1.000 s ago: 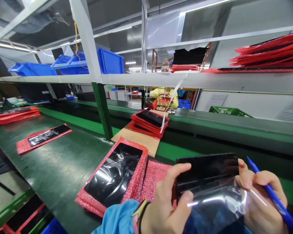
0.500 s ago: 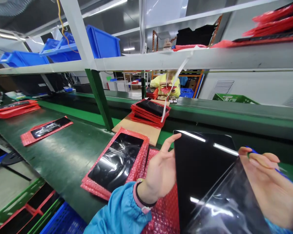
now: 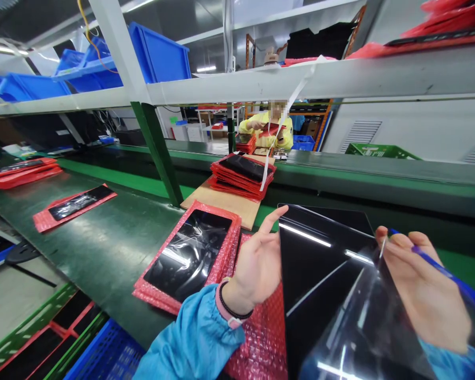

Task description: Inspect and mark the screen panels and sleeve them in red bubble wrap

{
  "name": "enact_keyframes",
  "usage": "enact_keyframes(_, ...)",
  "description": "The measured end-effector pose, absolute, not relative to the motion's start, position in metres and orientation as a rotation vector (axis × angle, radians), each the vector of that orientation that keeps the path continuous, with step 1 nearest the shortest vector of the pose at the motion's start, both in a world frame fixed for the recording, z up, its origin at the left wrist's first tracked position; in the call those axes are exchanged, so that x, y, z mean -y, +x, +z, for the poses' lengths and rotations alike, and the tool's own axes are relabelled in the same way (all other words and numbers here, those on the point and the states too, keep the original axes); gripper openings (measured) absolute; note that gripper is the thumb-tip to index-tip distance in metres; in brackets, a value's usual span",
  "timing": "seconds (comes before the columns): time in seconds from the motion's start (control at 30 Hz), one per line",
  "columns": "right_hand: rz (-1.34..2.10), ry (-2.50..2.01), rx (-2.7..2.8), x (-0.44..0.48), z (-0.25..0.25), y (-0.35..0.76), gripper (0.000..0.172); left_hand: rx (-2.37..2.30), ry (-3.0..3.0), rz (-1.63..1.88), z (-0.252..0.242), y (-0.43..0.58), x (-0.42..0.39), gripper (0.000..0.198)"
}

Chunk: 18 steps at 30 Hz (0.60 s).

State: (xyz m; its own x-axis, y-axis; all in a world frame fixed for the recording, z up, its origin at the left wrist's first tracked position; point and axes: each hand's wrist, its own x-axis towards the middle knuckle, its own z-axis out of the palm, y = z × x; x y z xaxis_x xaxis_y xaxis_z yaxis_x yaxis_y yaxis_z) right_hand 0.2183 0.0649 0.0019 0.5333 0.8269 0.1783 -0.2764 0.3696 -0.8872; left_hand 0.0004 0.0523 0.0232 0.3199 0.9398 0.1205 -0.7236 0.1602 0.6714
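My left hand grips the left edge of a black glass screen panel, fingertip at its top left corner. The panel is tilted up in front of me, with light strips reflected in it. Clear plastic film lies loose and wrinkled over its lower right part. At the upper right edge my right hand is closed, pinching the film's corner between thumb and finger. A thin blue stick-like tool also passes through that hand; its kind is unclear. Beneath the panel lies red bubble wrap.
Left of my hand, a film-covered screen rests on red bubble pouches. Further back, stacked red pouches sit on cardboard. Blue bins stand on the shelf above. A co-worker in yellow is across the line.
The film's edge over the panel has shifted and the film bulges more by my right fingers. My right hand has moved slightly left and up. The view has tipped down a little.
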Motion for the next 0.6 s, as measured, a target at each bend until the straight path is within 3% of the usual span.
enact_keyframes(0.2, 0.84, -0.998, 0.73, -0.059, 0.007, 0.202, 0.057, -0.44, 0.825, 1.284, 0.019, -0.001, -0.054, 0.057)
enact_keyframes(0.37, 0.837, -0.975, 0.86, -0.057, -0.022, 0.19, 0.045, -0.718, 0.967, 1.255, -0.006, -0.007, -0.053, 0.092)
enact_keyframes(0.5, 0.725, -1.003, 0.963, -0.059, -0.054, 0.204, 0.029, -0.916, 0.964, 1.211, -0.043, -0.023, -0.058, 0.077)
enact_keyframes(0.6, 0.609, -1.129, 0.983, -0.063, -0.081, 0.234, 0.034, -1.1, 0.927, 1.149, -0.069, -0.036, -0.065, 0.066)
